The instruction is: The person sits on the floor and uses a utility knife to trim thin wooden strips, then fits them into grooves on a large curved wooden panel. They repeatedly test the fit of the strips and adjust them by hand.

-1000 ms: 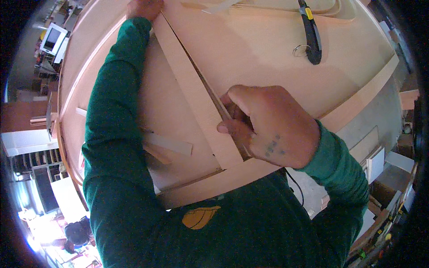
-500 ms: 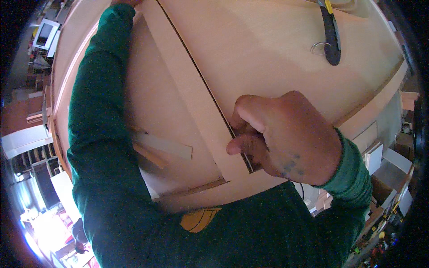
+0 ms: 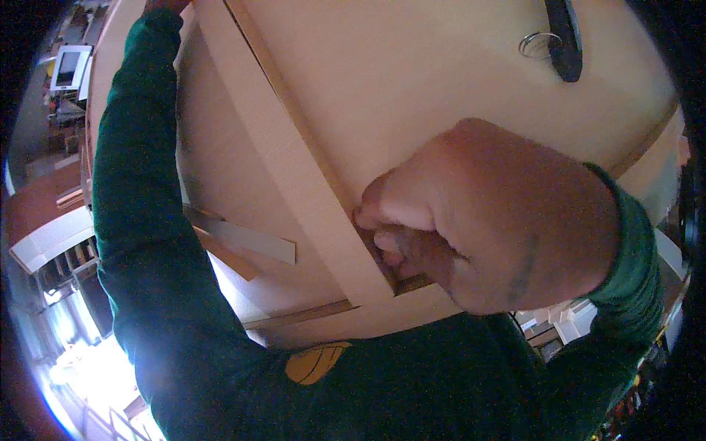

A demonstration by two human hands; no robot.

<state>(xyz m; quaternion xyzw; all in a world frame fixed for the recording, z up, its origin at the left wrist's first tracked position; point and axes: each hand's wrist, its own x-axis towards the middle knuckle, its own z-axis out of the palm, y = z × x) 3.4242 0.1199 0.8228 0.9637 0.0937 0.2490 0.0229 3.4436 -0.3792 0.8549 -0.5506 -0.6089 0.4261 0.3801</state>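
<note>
Pale, long wood strip (image 3: 287, 158); right grip (image 3: 489, 220) bunched together alongside; left grip (image 3: 169, 4): cannot tell

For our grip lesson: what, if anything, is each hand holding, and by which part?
Right hand: cannot be told; its fingers are at the right edge of the long, pale wooden strip, near its lower end. Left hand: mostly cut off; unclear.

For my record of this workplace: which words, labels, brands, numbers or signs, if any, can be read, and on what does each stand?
None can be read.
Orange emblem on the green garment: no letters visible.
Dark tool handle at upper right: no readable text.
White-framed device at far left: too small and blurred to tell.
</note>
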